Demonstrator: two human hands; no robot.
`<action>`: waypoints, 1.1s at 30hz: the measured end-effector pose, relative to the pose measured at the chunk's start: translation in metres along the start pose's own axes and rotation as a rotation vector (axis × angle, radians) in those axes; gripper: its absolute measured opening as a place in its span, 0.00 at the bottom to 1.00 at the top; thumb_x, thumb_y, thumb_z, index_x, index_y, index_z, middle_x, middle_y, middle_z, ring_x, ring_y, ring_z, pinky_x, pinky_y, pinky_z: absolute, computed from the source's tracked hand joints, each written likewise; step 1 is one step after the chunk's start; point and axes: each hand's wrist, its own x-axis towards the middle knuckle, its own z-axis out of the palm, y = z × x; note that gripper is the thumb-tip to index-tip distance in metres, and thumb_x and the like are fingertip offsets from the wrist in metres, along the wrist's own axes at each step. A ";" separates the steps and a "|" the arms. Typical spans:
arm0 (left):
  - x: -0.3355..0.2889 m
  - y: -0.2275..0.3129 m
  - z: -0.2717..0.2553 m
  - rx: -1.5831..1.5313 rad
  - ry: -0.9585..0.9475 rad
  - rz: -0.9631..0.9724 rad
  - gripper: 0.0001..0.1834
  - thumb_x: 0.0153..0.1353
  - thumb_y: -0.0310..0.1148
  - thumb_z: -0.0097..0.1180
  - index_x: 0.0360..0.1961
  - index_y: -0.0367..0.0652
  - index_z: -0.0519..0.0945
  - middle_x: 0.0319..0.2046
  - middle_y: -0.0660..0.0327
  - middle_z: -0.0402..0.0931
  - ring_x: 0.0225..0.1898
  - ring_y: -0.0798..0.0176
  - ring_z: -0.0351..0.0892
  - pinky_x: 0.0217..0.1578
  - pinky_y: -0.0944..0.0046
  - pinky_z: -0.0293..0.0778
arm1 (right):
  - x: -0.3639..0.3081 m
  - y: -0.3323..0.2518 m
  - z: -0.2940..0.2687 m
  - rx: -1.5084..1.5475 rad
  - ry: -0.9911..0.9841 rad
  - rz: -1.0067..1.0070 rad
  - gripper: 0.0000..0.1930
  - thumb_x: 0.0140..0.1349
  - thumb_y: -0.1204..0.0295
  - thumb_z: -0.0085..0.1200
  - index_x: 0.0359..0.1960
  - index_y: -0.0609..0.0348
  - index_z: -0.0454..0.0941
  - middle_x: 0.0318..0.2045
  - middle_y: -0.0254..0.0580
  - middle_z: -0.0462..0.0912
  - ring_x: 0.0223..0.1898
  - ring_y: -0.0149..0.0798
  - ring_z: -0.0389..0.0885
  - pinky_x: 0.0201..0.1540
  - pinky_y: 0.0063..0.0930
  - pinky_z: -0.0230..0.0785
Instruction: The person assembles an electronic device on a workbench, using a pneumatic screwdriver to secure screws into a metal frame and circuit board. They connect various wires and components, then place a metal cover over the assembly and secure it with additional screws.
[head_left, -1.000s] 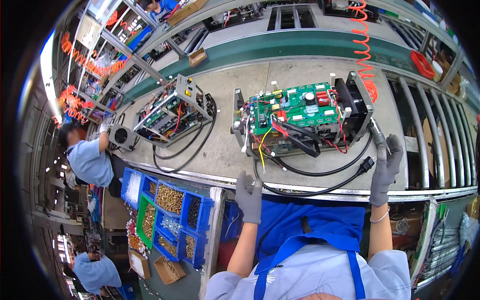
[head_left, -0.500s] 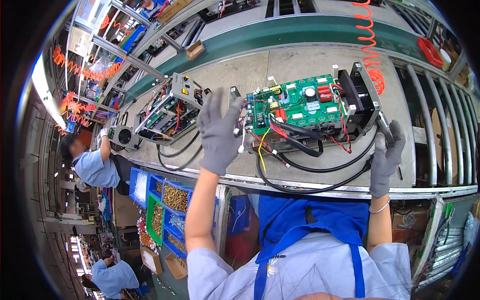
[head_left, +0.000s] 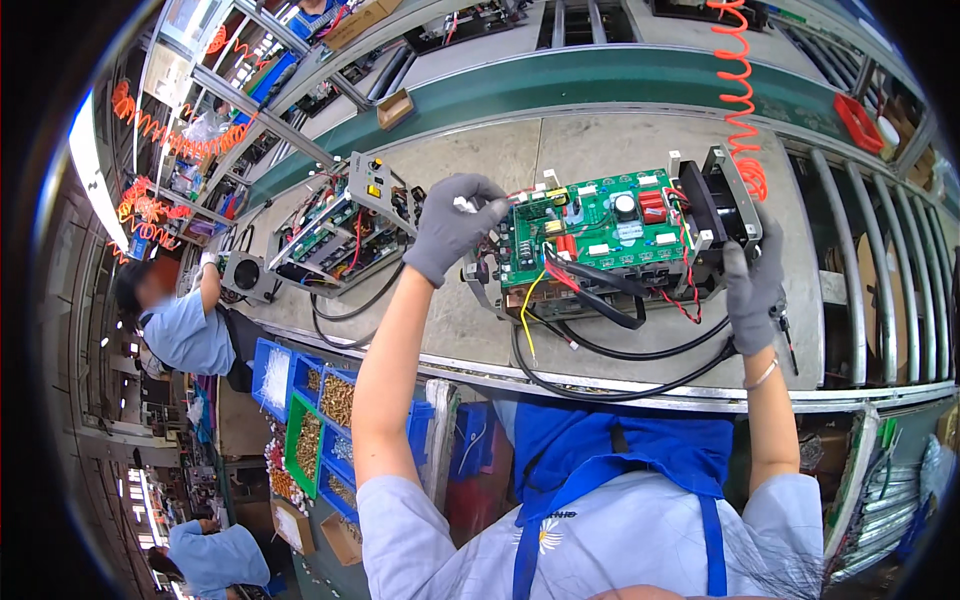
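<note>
2 gloved hands were at 1 open electronics unit [head_left: 610,245] on the grey workbench [head_left: 600,150]. My left hand [head_left: 450,225] pinched a thin red wire [head_left: 520,195] at the left edge of the green circuit board [head_left: 600,225]. My right hand [head_left: 755,285] gripped a driver tool [head_left: 785,325] at the unit's right side, touching its black frame. Bare bench lay behind the unit; a second open unit [head_left: 345,225] sat to the left, well apart. Black cables [head_left: 620,385] looped along the near bench edge.
</note>
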 end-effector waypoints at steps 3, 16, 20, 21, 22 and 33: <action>0.011 0.000 0.007 -0.032 0.025 -0.029 0.09 0.54 0.33 0.63 0.34 0.41 0.83 0.30 0.60 0.82 0.32 0.67 0.79 0.37 0.65 0.74 | 0.030 0.011 0.019 -0.181 0.122 -0.121 0.21 0.64 0.72 0.55 0.58 0.64 0.72 0.53 0.47 0.77 0.55 0.38 0.76 0.60 0.30 0.66; 0.047 0.009 0.022 0.521 -0.257 -0.343 0.18 0.56 0.46 0.52 0.40 0.47 0.84 0.38 0.52 0.84 0.43 0.47 0.83 0.46 0.53 0.75 | 0.054 0.062 0.012 0.089 0.069 -0.012 0.15 0.69 0.73 0.50 0.55 0.63 0.75 0.51 0.40 0.79 0.52 0.32 0.75 0.57 0.27 0.67; 0.037 -0.001 0.026 0.447 -0.120 -0.319 0.17 0.54 0.43 0.52 0.38 0.48 0.85 0.39 0.52 0.84 0.43 0.47 0.83 0.45 0.52 0.76 | 0.055 0.056 0.017 0.082 0.052 -0.034 0.17 0.69 0.72 0.51 0.57 0.63 0.73 0.53 0.41 0.78 0.53 0.30 0.75 0.58 0.26 0.66; 0.037 0.003 0.023 0.425 -0.123 -0.320 0.17 0.54 0.42 0.53 0.38 0.46 0.86 0.40 0.50 0.84 0.43 0.47 0.84 0.45 0.52 0.77 | 0.054 0.051 0.020 0.158 0.045 0.014 0.18 0.70 0.68 0.49 0.58 0.63 0.72 0.53 0.44 0.78 0.54 0.32 0.75 0.58 0.27 0.67; 0.036 0.005 0.023 0.402 -0.127 -0.319 0.18 0.53 0.41 0.53 0.39 0.44 0.86 0.41 0.49 0.84 0.44 0.46 0.84 0.46 0.51 0.78 | 0.051 0.044 0.020 0.172 0.023 0.057 0.19 0.70 0.67 0.50 0.59 0.63 0.72 0.54 0.44 0.78 0.55 0.33 0.75 0.59 0.29 0.66; 0.027 -0.042 0.041 -0.368 0.275 -0.232 0.16 0.51 0.38 0.61 0.34 0.36 0.86 0.27 0.56 0.84 0.29 0.66 0.80 0.33 0.64 0.74 | 0.010 0.085 0.004 0.348 -0.084 0.635 0.24 0.72 0.48 0.42 0.51 0.54 0.78 0.41 0.28 0.81 0.41 0.27 0.76 0.46 0.24 0.69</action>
